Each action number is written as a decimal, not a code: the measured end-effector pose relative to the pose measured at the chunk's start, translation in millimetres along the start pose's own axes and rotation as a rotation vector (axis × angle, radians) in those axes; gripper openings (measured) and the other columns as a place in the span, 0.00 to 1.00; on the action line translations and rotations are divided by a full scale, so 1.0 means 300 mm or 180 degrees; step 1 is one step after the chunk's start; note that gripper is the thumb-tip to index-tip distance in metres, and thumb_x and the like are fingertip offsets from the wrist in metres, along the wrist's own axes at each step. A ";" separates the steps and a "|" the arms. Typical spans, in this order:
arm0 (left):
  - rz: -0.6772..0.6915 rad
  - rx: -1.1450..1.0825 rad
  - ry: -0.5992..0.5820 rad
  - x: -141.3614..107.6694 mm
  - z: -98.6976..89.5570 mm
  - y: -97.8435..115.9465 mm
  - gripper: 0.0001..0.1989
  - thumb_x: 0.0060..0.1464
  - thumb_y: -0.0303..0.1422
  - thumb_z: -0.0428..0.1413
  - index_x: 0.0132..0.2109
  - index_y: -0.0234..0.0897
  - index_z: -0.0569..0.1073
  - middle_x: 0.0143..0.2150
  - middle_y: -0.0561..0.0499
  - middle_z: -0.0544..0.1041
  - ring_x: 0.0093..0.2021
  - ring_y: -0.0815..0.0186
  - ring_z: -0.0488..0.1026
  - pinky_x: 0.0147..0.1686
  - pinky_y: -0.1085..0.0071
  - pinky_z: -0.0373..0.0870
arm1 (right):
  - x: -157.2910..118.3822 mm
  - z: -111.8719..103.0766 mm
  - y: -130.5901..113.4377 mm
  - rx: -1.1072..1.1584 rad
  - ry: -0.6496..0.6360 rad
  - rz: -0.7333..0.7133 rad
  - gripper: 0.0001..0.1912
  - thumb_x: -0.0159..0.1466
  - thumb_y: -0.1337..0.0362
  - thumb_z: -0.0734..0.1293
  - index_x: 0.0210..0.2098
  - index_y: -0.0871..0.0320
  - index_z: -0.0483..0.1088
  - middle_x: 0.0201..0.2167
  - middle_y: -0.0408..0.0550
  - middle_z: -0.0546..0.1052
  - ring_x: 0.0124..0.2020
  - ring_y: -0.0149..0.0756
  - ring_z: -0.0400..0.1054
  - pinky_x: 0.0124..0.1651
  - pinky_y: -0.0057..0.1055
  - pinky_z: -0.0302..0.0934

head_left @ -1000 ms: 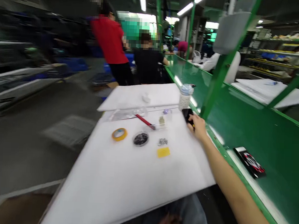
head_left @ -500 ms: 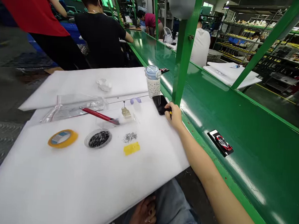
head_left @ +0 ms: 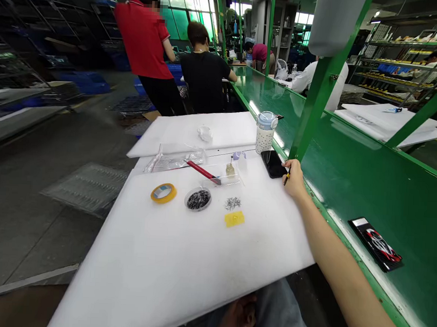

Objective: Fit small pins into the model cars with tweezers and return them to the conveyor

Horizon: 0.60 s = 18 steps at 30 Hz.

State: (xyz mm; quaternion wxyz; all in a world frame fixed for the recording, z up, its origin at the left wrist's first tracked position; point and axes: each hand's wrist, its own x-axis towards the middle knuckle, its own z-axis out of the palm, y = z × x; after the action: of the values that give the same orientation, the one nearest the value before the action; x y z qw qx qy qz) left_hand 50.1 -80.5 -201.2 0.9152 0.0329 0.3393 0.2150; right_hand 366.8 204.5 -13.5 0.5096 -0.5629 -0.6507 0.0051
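My right hand (head_left: 295, 178) rests at the table's right edge, closed on a thin black-and-yellow tool (head_left: 287, 176) whose kind I cannot make out. Its fingertips are beside a black phone (head_left: 273, 164) lying flat. Low in the view, my left hand (head_left: 245, 318) lies in shadow on my lap, partly under the table edge. Its fingers are curled, with nothing visible in them. On the white-covered table (head_left: 169, 263) are a round dish of small black pieces (head_left: 198, 199), a loose pile of thin dark pieces (head_left: 232, 203) and a yellow tape piece (head_left: 234, 219).
A lidded cup (head_left: 265, 134) stands behind the phone. Leftward lie a tape roll (head_left: 163, 193), a red knife-like tool (head_left: 203, 172), a small bottle (head_left: 230, 170) and a plastic bag (head_left: 174, 160). A green post (head_left: 313, 105) rises beside the conveyor, which carries a car-printed item (head_left: 377, 244). Several people work beyond.
My view has turned left, so the table and its things sit further right. My right hand stays by the phone, still on the thin tool. My left hand remains on my lap.
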 end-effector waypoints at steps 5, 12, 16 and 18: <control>0.0039 0.0109 -0.0045 0.022 -0.016 -0.007 0.23 0.68 0.53 0.52 0.43 0.36 0.74 0.22 0.61 0.64 0.18 0.74 0.57 0.21 0.74 0.60 | -0.007 0.000 -0.020 -0.0322 -0.0234 0.0079 0.18 0.72 0.56 0.69 0.55 0.60 0.71 0.52 0.52 0.76 0.48 0.41 0.74 0.50 0.44 0.73; 0.0184 0.0328 -0.0081 0.033 -0.015 -0.010 0.22 0.68 0.52 0.52 0.43 0.37 0.74 0.21 0.62 0.64 0.18 0.74 0.57 0.22 0.74 0.62 | -0.011 -0.014 -0.049 -0.0781 -0.0292 0.0270 0.18 0.71 0.53 0.68 0.53 0.59 0.71 0.50 0.51 0.74 0.46 0.40 0.72 0.48 0.42 0.71; 0.0288 0.0544 -0.0077 0.046 0.005 -0.001 0.20 0.68 0.50 0.54 0.43 0.36 0.75 0.27 0.58 0.71 0.22 0.73 0.64 0.25 0.73 0.68 | -0.024 0.004 -0.051 -0.1086 -0.0276 0.0508 0.21 0.69 0.47 0.68 0.48 0.59 0.69 0.44 0.49 0.72 0.41 0.39 0.68 0.45 0.39 0.67; 0.0414 0.0662 -0.0086 0.035 0.032 0.013 0.17 0.68 0.46 0.56 0.47 0.36 0.75 0.38 0.52 0.77 0.31 0.70 0.73 0.32 0.69 0.75 | -0.028 0.021 -0.052 -0.1227 -0.0276 0.0590 0.22 0.67 0.46 0.69 0.46 0.59 0.69 0.42 0.48 0.71 0.41 0.39 0.67 0.45 0.39 0.66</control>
State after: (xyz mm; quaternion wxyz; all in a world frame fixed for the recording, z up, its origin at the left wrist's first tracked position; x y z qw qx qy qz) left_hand 62.0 -71.7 -199.4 0.8955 0.1524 0.3446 0.2370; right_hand 350.1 196.1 -13.0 0.3614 -0.7065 -0.6065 -0.0484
